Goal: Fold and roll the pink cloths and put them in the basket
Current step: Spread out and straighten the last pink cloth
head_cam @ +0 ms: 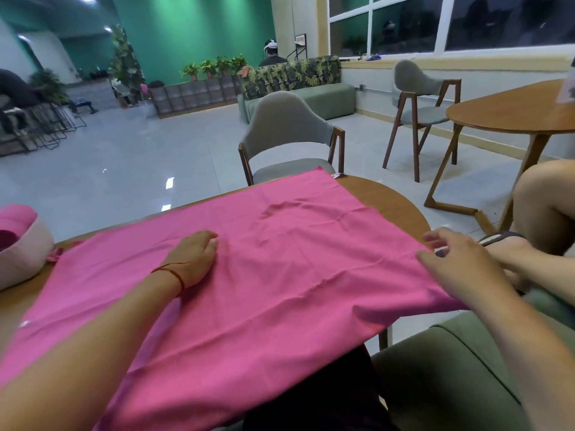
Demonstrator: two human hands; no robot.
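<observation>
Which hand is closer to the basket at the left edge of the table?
Left. The left hand rests on the pink cloth, to the right of the basket; the right hand is at the cloth's right edge, farther away.

Cloth (pixel 280 275) was spread over table (pixel 382 197), near edge draped off. Basket (pixel 21 253) was set at table's L end w/ a rolled cloth (pixel 15 214) in it. Chair (pixel 286 119) was placed behind table.

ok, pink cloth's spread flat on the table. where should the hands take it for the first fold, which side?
Pinch the pink cloth at its right edge, coming from the right, by the right hand: that edge overhangs the table, so fingers can get under it. Elsewhere it lies flat. The left hand rests mid-cloth.
</observation>
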